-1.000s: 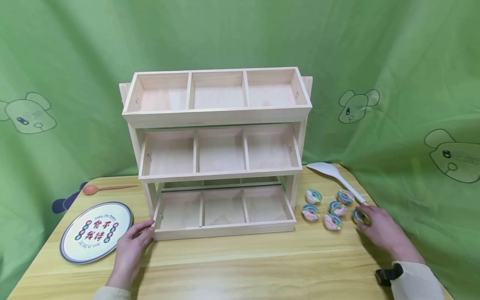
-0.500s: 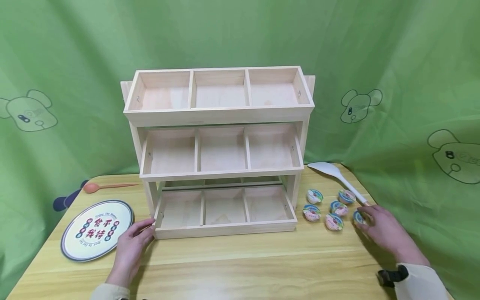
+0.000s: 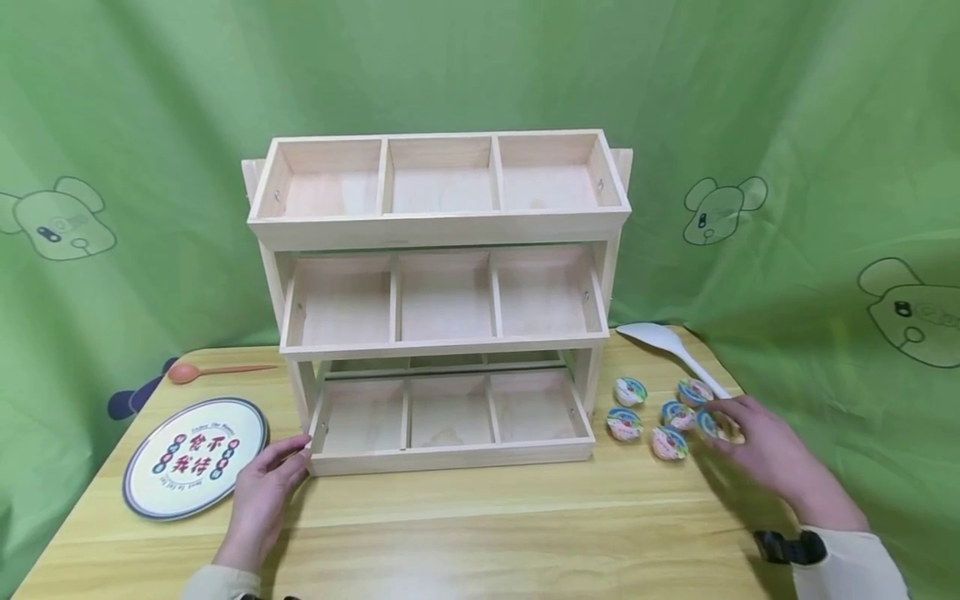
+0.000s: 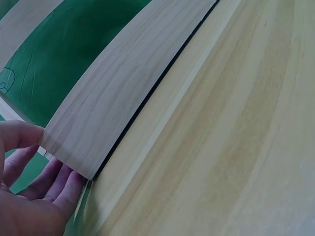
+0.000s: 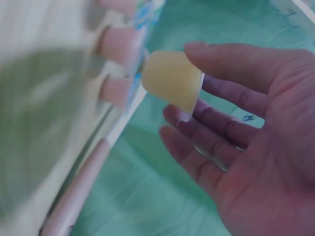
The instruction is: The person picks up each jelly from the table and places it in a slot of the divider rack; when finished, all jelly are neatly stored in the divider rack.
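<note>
A pale wooden three-tier rack [image 3: 438,229] stands in the middle of the table, each tier split into three compartments. My left hand [image 3: 258,496] holds the front left corner of its bottom tray [image 4: 118,93], thumb and fingers at the edge. On the right, my right hand [image 5: 261,113] pinches a small yellow jelly cup [image 5: 170,76] between thumb and fingers, its lid side facing the palm. Several pink jelly cups [image 3: 624,423] with colourful lids lie just left of that hand. All the rack's compartments in view hold nothing.
A white ladle-like spoon [image 3: 654,336] lies behind the jelly cups, its handle running toward my right hand. At the left are a round white plate [image 3: 197,492] with a blue rim and a reddish spoon [image 3: 183,373]. Green cloth [image 3: 450,67] hangs around the table.
My right hand has shifted slightly left with the yellow jelly cup, closer to the other cups. The left hand stays at the tray corner.
</note>
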A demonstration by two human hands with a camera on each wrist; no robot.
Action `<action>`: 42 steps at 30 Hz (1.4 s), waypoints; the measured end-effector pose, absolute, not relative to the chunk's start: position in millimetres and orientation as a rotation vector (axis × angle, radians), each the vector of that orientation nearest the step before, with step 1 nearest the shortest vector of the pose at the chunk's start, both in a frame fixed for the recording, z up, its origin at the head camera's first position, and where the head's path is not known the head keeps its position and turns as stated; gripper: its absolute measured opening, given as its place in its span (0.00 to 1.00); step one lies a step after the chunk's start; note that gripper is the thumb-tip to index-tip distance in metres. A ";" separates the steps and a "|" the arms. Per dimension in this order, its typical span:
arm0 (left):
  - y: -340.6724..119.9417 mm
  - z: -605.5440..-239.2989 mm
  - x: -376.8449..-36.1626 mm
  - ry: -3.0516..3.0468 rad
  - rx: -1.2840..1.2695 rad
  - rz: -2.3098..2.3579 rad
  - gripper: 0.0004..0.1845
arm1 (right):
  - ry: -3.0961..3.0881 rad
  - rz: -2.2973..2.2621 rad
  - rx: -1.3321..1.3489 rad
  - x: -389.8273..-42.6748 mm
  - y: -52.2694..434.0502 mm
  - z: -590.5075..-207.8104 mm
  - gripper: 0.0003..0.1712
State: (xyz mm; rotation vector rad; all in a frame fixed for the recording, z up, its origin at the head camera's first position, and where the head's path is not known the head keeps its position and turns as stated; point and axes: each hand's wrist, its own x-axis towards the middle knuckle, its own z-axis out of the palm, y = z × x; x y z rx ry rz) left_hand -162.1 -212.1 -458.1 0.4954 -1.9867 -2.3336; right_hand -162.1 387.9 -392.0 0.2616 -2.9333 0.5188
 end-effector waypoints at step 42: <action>-217.0 -462.0 -162.9 -1.881 0.471 -2.442 0.20 | -2.880 0.528 0.555 -173.4 290.0 -365.6 0.29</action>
